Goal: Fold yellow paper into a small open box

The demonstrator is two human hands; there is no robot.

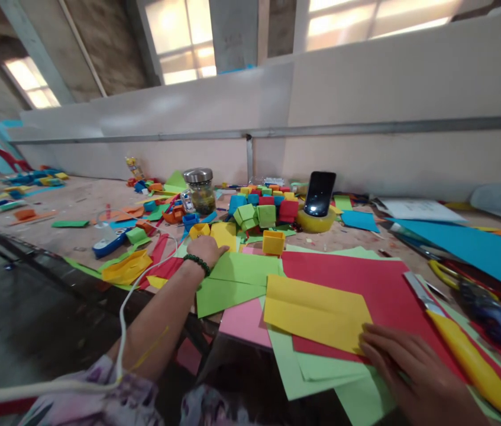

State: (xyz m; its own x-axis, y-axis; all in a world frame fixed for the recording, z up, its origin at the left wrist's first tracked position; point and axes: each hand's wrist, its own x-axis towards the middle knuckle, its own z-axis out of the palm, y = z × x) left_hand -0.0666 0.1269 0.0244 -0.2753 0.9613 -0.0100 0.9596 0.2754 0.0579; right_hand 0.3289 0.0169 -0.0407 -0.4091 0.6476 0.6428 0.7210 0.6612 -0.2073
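My left hand, with a green bead bracelet at the wrist, reaches to the table's middle. Its thumb points right beside a yellow paper piece; its other fingers are mostly hidden. Just beyond it is a small folded yellow paper box. Creased green paper lies to its right. My right hand has its fingertips closed on the right edge of a creased yellow paper strip. Beneath the strip lie a red sheet and pale green sheets.
Small coloured paper boxes cluster behind the sheets. A phone leans upright in a yellow tape roll. A lidded glass jar stands left of them. A yellow-handled cutter knife and scissors lie right. A white cable crosses my left forearm.
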